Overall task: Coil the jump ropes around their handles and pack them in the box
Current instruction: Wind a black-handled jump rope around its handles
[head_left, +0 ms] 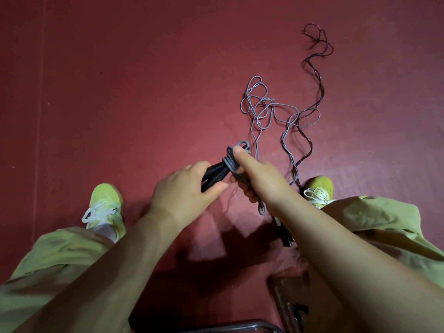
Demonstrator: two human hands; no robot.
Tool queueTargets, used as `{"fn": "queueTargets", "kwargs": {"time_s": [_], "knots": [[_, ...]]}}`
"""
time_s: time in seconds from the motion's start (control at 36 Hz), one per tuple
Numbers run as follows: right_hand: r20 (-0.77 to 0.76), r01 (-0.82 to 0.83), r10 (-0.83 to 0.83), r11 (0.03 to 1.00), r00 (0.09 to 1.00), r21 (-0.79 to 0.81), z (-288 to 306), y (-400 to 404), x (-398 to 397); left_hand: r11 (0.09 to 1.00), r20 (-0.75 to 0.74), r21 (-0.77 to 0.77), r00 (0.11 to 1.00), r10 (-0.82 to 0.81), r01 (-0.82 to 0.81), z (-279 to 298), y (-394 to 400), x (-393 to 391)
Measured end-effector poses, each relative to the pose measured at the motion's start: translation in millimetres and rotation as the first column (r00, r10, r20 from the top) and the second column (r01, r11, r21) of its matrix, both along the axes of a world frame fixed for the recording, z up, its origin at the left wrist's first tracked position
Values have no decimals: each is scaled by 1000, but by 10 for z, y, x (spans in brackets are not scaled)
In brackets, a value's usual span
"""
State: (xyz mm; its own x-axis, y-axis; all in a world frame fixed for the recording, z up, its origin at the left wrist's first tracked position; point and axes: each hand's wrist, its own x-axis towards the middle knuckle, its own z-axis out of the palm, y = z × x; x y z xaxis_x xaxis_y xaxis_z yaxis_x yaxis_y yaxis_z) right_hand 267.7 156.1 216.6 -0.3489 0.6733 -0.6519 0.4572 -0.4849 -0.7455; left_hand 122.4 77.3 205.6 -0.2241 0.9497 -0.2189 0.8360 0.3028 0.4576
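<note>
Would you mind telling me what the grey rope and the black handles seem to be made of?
The grey rope looks like a smooth plastic-coated cord: it keeps springy loops and has a slight sheen. The black handles, held in the left hand, look like matte plastic or foam; the dim light leaves that open.

- The floor (144, 80) is plain dark red.
- One jump rope (258, 109) is grey, and its handles (213, 175) are black.
- The other rope (319, 75) is dark, glossy maroon, with black handles (287, 239).
- The shoes (108, 207) are yellow-green with white laces.
- The trousers (384, 219) are plain olive-khaki.
- A chrome tube (240, 326) shines silver.
</note>
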Motion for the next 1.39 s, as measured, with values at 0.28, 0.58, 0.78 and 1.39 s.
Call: {"fn": "queueTargets", "kwargs": {"time_s": [0.28,0.58,0.78,1.39], "knots": [[86,-87,73,980,994,177,-17,19,38,949,626,-315,751,209,-1,55,43,22],[74,-79,60,954,995,289,63,61,21,784,796,-580,-50,603,222,217,23,149],[223,-140,88,963,971,229,-2,63,9,826,795,-564,273,542,3,130,43,220],[40,-107,107,994,993,-7,24,92,230,962,293,-225,932,216,-152,69,135,232]]}}
